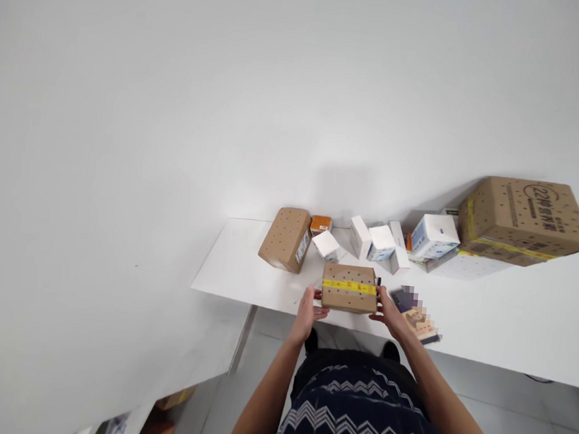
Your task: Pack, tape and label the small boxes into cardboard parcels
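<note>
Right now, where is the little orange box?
In the head view the orange box sits at the back of the white table, by the wall, between the brown dotted box and small white boxes.
</note>
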Available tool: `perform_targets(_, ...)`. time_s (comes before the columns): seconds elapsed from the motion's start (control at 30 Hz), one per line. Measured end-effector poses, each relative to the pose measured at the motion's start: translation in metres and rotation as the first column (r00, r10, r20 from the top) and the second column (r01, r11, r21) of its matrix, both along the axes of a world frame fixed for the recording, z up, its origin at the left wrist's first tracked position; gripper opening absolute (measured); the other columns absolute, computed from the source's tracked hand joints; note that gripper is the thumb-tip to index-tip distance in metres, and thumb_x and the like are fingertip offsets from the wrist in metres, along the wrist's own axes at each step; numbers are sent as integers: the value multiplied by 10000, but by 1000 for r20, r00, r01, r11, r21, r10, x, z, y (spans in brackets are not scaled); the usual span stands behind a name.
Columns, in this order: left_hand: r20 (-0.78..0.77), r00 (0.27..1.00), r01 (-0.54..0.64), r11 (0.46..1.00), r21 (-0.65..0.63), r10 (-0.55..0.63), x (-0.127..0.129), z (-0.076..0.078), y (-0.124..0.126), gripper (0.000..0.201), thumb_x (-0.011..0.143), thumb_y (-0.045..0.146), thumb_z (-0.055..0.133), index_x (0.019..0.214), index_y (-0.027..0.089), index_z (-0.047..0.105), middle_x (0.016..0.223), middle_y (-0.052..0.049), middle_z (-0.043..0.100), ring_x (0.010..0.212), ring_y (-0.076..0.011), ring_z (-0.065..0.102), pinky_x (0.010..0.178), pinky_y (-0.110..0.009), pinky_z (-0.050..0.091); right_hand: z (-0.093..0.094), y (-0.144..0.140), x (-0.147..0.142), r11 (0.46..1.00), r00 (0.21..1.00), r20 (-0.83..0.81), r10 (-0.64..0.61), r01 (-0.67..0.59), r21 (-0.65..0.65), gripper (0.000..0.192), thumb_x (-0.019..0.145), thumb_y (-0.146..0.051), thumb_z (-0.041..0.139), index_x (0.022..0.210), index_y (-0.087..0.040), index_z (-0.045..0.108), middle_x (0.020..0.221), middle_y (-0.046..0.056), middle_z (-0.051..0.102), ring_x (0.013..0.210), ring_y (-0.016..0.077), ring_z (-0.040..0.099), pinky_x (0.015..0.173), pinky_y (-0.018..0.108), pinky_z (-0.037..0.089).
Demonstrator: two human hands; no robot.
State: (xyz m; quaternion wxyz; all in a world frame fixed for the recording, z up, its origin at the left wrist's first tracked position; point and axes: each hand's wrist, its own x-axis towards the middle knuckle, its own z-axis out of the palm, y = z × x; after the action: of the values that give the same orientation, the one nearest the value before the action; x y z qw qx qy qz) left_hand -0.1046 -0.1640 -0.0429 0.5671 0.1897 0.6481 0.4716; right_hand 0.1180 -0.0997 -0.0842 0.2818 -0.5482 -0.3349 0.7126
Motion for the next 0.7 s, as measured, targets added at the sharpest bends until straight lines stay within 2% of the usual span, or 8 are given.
perform_targets(0.17,75,997,24,1000,-20,-22,1,0,-4,626,709,791,400,902,203,492,1015,-75,610,758,-195,659,640,-328,523,14,-4,7,999,1000,-2,5,-4,47,559,835,-644,387,1230,-280,544,1050,84,640,811,200,624,644,295,518)
perform_targets(0.3,152,987,49,999,-21,-45,4,-5,-8,625,688,809,397,808,200,468,924,-57,648,795,-216,655,623,-313,502,15,-5,15,996,999,-43,-22,25,85,553,820,-654,412,1180,-263,566,1090,93,624,888,214,615,686,307,519)
perform_targets(0.57,174,980,122,985,-124,-99,9,-32,-15,606,689,805,399,703,200,442,723,-21,604,700,-180,621,618,-287,465,10,-12,15,999,998,65,12,-16,48,512,824,-658,348,877,-216,600,1067,70,641,908,193,604,706,281,492)
perform_targets(0.7,97,992,93,989,-118,-82,10,-48,-13,568,683,764,466,762,201,466,820,-20,601,691,-153,608,611,-273,462,-6,-16,10,998,993,114,40,-44,38,472,808,-643,388,830,-209,571,1004,66,651,872,181,606,710,287,482)
